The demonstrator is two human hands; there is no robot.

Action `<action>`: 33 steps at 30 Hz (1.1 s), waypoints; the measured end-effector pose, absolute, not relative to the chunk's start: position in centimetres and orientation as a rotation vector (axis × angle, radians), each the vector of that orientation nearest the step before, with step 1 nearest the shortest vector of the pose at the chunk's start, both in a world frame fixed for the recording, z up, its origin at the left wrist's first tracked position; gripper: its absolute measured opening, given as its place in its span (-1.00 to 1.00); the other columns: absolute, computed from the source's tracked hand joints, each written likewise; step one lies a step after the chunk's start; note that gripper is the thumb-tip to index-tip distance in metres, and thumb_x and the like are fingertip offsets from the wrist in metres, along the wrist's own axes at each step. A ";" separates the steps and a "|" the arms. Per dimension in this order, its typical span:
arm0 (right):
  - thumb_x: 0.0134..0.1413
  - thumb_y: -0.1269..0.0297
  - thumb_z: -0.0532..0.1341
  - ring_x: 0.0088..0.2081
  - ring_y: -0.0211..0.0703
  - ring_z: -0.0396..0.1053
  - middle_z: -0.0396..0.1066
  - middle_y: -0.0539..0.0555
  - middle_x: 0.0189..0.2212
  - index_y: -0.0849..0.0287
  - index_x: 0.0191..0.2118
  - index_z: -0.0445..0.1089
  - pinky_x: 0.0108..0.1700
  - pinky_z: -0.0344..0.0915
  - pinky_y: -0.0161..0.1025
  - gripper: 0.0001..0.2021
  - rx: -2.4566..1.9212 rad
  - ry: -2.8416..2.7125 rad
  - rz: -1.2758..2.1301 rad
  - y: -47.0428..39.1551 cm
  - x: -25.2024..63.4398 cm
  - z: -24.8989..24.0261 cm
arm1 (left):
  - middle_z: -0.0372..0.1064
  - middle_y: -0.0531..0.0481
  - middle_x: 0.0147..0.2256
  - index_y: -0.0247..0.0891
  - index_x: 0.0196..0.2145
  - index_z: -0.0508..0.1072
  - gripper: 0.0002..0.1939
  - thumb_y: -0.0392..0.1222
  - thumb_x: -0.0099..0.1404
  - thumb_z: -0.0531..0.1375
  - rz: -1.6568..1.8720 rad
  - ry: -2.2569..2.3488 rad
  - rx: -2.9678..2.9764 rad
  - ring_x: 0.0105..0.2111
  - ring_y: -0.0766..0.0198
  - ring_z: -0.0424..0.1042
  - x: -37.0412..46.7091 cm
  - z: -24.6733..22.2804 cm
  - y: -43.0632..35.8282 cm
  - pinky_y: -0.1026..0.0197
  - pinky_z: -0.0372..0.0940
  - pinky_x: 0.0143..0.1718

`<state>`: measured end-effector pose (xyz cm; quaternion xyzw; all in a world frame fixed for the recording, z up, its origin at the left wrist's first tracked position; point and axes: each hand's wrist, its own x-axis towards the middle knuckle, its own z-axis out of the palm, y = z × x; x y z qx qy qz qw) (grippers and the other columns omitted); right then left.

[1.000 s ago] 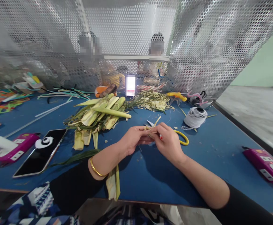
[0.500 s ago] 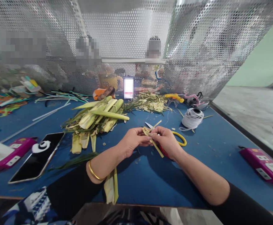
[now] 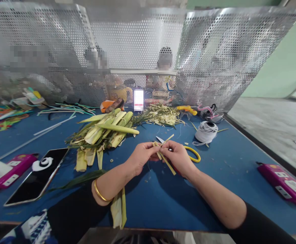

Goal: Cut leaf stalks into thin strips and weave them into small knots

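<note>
Thin pale-yellow leaf strips (image 3: 169, 165) cross between my two hands above the blue table. My left hand (image 3: 145, 153) is closed, pinching the strips between thumb and fingers. Meeting it from the other side, my right hand (image 3: 175, 154) is closed on the same strips, its fingertips at the crossing. One strip end points up and right, another hangs down toward me. Scissors with a yellow handle (image 3: 195, 155) lie on the table behind and partly under my right hand; their blade tip shows beyond the fingers.
A heap of corn husks (image 3: 107, 127) lies left of centre, with shredded husk (image 3: 164, 114) behind. A white string spool (image 3: 206, 132) stands at right. A phone (image 3: 37, 179) and purple power strip (image 3: 13, 169) lie left; another purple power strip (image 3: 282, 181) lies right. A perforated metal screen (image 3: 138, 40) closes the back.
My fingers have shifted slightly on the strips, and the small loop at my left fingertips now looks like separate strip ends. The whole view has tilted a little.
</note>
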<state>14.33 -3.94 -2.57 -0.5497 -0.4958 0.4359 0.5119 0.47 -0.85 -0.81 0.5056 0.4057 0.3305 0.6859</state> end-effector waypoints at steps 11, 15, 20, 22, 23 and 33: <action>0.21 0.40 0.05 -0.24 -0.12 0.41 0.43 0.17 -0.17 0.16 -0.07 0.39 -0.23 0.32 -0.21 -0.75 -1.201 -2.066 -0.249 -4.5 15.3 -1.8 | 0.41 0.01 -0.54 -0.36 -0.46 0.52 -0.73 -0.13 -0.09 0.41 0.860 0.926 0.924 -0.54 0.38 0.36 0.0 -0.8 -0.1 0.30 0.28 -0.43; 0.24 0.45 0.04 -0.26 -0.17 0.38 0.45 0.10 -0.27 0.16 -0.21 0.43 -0.16 0.24 -0.20 -0.79 -1.021 -2.207 -0.554 -4.3 15.7 -1.6 | 0.31 0.09 -0.60 -0.37 -0.48 0.50 -0.71 -0.13 -0.12 0.41 0.870 0.919 0.959 -0.59 0.44 0.27 0.0 -0.9 -0.1 0.31 0.26 -0.47; 0.24 0.45 0.03 -0.29 -0.18 0.33 0.45 0.08 -0.32 0.19 -0.24 0.41 -0.08 0.17 -0.16 -0.79 -0.979 -2.299 -0.564 -4.3 15.8 -1.5 | 0.32 0.10 -0.59 -0.35 -0.46 0.51 -0.71 -0.15 -0.14 0.42 0.886 0.951 0.978 -0.60 0.44 0.26 0.2 -1.0 -0.5 0.33 0.24 -0.51; 0.22 0.44 0.04 -0.27 -0.16 0.33 0.45 0.09 -0.30 0.17 -0.27 0.41 -0.10 0.16 -0.14 -0.80 -1.029 -2.192 -0.521 -4.6 15.5 -1.4 | 0.36 0.08 -0.58 -0.34 -0.44 0.53 -0.74 -0.16 -0.11 0.41 0.877 0.956 0.996 -0.60 0.42 0.29 0.3 -1.0 -0.7 0.32 0.24 -0.51; 0.22 0.42 0.05 -0.24 -0.14 0.33 0.44 0.10 -0.28 0.16 -0.29 0.40 -0.10 0.15 -0.14 -0.82 -1.063 -2.115 -0.477 -4.6 15.4 -1.4 | 0.38 0.06 -0.58 -0.33 -0.43 0.54 -0.76 -0.17 -0.09 0.40 0.872 0.952 1.015 -0.60 0.41 0.31 0.4 -1.0 -0.7 0.31 0.24 -0.51; 0.12 0.21 0.10 -0.48 -0.22 0.22 0.28 -0.03 -0.54 0.14 -0.50 0.22 -0.41 0.09 -0.28 -0.80 -1.561 -1.739 0.328 -3.8 15.7 -2.0 | 0.48 0.00 -0.52 -0.34 -0.35 0.56 -0.89 -0.28 0.13 0.27 0.747 0.959 1.115 -0.53 0.33 0.44 0.5 -0.5 -1.0 0.27 0.35 -0.39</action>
